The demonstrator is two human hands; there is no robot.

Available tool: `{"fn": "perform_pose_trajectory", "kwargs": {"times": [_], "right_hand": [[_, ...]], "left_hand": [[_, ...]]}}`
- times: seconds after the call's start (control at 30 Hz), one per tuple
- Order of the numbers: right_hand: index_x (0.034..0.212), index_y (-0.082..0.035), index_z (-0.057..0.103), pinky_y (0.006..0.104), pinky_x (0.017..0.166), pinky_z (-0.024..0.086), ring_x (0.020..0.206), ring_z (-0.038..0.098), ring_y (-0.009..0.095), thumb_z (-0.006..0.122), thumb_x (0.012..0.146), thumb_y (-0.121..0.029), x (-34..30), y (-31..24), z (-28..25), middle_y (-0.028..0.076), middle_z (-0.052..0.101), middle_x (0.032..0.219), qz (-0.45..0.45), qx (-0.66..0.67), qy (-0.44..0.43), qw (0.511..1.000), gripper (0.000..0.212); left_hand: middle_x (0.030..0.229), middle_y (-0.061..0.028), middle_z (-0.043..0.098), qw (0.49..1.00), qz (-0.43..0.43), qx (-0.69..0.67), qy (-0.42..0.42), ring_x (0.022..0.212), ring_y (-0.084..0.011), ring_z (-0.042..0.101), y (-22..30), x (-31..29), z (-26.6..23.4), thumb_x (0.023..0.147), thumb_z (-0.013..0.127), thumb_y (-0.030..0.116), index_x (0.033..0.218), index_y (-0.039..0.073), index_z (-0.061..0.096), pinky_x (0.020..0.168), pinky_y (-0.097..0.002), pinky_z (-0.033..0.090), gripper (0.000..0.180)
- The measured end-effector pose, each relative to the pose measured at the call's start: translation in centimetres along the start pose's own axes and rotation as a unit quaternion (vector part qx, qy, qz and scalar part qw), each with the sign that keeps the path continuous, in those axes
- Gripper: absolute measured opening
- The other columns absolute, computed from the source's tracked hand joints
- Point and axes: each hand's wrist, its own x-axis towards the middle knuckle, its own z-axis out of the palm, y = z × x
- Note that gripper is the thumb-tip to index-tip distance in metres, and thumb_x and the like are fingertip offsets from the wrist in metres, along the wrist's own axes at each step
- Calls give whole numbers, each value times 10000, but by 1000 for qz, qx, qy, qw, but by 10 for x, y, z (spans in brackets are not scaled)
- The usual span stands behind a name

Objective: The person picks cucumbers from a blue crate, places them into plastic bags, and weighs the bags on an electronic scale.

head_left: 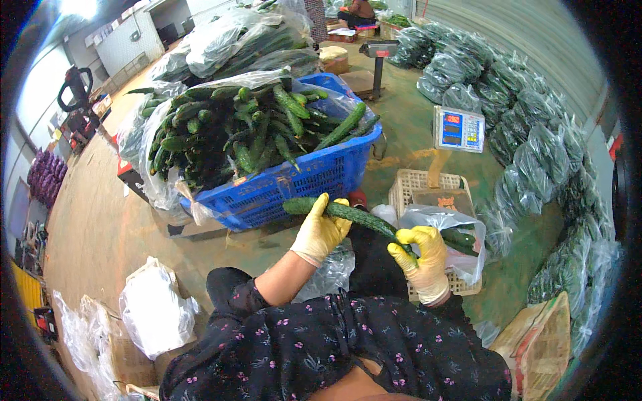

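A long dark green cucumber (361,217) lies slantwise across both my hands in front of my lap. My left hand (321,230), in a pale yellow glove, is closed round it near its left end. My right hand (422,259), gloved the same way, grips its right end between thumb and fingers. Beyond my left hand stands a blue plastic crate (287,184) heaped with cucumbers (247,127). Beside my right hand, a clear plastic bag (435,217) with a few cucumbers in it sits on a cream crate (408,187) with a digital scale.
The scale's display (459,129) rises on a post behind the cream crate. Bagged cucumbers (535,160) are piled along the right wall. White plastic bags (157,307) lie at the left. A cardboard box (535,347) stands lower right. A person (360,12) sits far back.
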Motion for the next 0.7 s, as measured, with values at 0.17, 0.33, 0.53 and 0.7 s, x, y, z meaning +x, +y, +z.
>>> {"fn": "perform_pose_trajectory", "kwargs": {"times": [0.17,0.33,0.53,0.7], "right_hand": [[662,-66,570,430,550,384,599,512,340,712,807,-426,3,8,6,137,519,627,73,-43,-110,990,413],[634,-73,561,421,548,383,600,514,331,615,891,-408,4,-2,34,113,501,602,31,106,-169,979,426],[673,-50,578,313,528,414,551,556,200,534,961,-392,12,-3,63,55,552,599,111,306,-313,892,449],[763,-45,620,253,537,429,538,555,125,560,954,-438,19,1,84,20,571,615,311,431,-413,740,441]], "left_hand": [[950,-130,659,999,-23,32,13,803,-266,638,14,-5,-25,896,642,417,1013,-5,614,624,-344,575,438],[881,-94,655,998,-15,32,59,693,-216,635,31,-10,-50,885,647,450,1004,-2,598,545,-307,554,470],[848,-84,642,998,-5,12,63,725,-212,623,41,-26,-64,818,762,348,926,47,594,613,-310,551,361],[864,-106,647,993,40,-19,108,768,-223,632,49,-31,-80,856,731,272,948,69,596,673,-337,561,261]]}}
